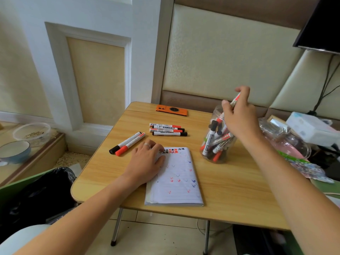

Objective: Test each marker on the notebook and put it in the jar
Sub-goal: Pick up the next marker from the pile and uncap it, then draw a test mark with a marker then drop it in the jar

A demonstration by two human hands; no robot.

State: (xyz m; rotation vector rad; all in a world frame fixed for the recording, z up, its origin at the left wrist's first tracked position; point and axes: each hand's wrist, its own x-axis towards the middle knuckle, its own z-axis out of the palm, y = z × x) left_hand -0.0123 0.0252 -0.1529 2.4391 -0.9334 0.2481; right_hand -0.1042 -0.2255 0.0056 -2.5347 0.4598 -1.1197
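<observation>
An open lined notebook [176, 181] with red, blue and black test marks lies on the wooden table [230, 196]. My left hand [145, 162] rests flat on its upper left corner. My right hand [239, 115] holds a red-capped marker [235, 101] over the mouth of a clear plastic jar [217, 138] that contains several markers. Two markers, one black [125, 143] and one red [130, 144], lie left of the notebook. Several more markers [168, 129] lie in a row behind it.
An orange phone [172, 110] lies at the table's far edge. Plastic bags, a tissue box [311, 127] and clutter crowd the right side. Bowls [14, 150] sit on a low ledge at left. A black bag [40, 196] sits beside the table's left front corner.
</observation>
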